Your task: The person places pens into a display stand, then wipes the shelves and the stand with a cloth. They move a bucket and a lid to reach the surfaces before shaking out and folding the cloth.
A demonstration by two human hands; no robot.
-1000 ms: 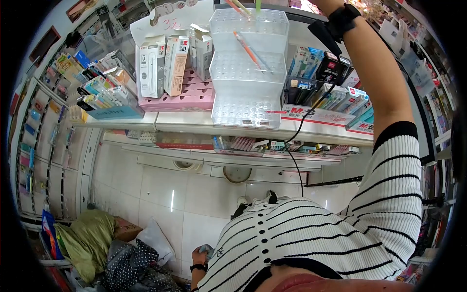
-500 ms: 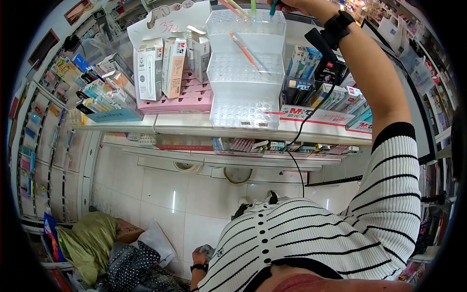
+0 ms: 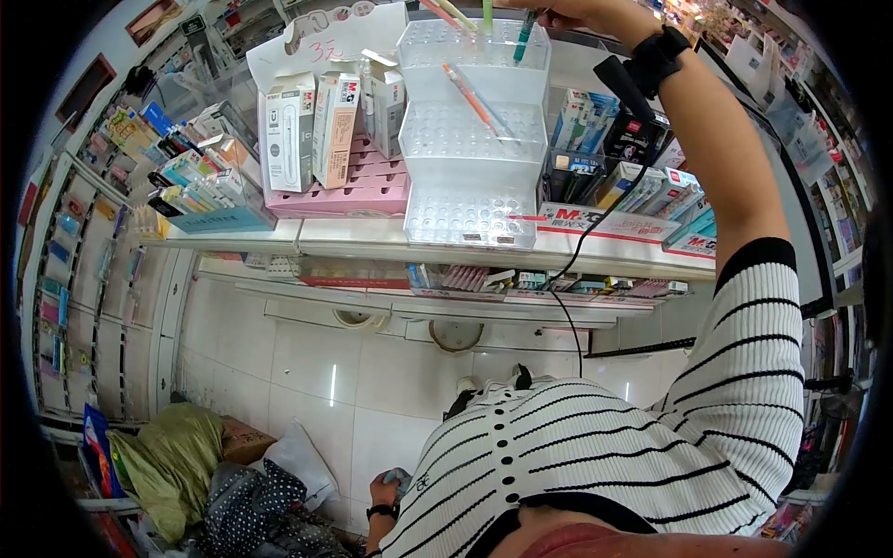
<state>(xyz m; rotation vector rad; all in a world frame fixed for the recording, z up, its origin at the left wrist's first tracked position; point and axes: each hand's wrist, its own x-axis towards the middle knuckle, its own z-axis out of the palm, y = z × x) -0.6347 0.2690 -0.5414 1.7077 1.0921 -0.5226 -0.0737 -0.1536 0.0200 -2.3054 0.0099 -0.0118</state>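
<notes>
At the top edge of the view, my right hand [image 3: 562,13] is closed on the upper end of a dark green pen [image 3: 525,37]. The pen slants down into the top tier of a clear stepped pen stand [image 3: 474,82]. Beside it in that tier stand a light green pen [image 3: 487,17] and other pens, partly cut off by the frame. An orange pen [image 3: 473,100] and a pale blue one lean across the middle tier. Down by my side, my left hand [image 3: 383,489] is closed around a bunched grey-blue cloth [image 3: 401,478].
Pen boxes [image 3: 290,130] stand on a pink carton [image 3: 381,192] left of the stand. Boxed stationery [image 3: 586,121] fills a display at right. A black cable [image 3: 579,251] hangs over the shelf edge. Bags [image 3: 177,465] lie on the floor at lower left.
The dark green pen has come lower into the top tier, and more of it shows below my right hand. My left hand stays in place with the cloth.
</notes>
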